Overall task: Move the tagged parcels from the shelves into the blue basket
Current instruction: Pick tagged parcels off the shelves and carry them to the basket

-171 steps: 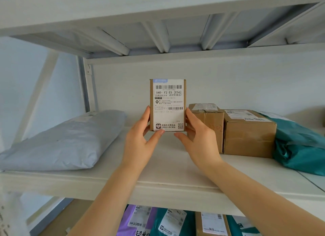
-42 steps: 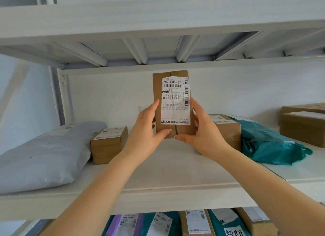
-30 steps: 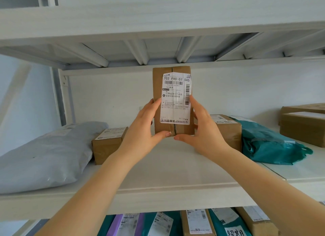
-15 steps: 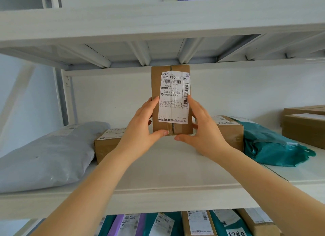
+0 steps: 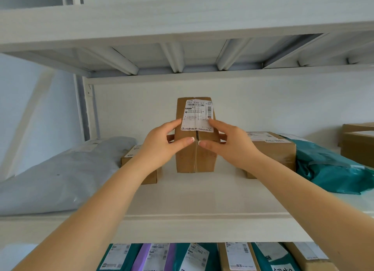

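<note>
- Cardboard box (image 5: 195, 149) stands upright on the white shelf (image 5: 202, 200), mid-shelf, white shipping label (image 5: 197, 115) on its upper front.
- Left hand (image 5: 162, 143) clamped on the box's left side, thumb across the front, fingers round the back.
- Right hand (image 5: 230, 143) clamped on the right side the same way; thumb tips nearly meet at the box's tape seam.
- Small brown box (image 5: 141, 169) just left, partly hidden by the left forearm.
- Grey mailer bag (image 5: 60, 175) lies further left.
- Bigger brown box (image 5: 273, 151) just right, teal bag (image 5: 332, 169) touching it.
- More brown boxes (image 5: 358, 143) at the far right.
- Labelled parcels (image 5: 194, 257) line the shelf below.
- Basket not in view.
</note>
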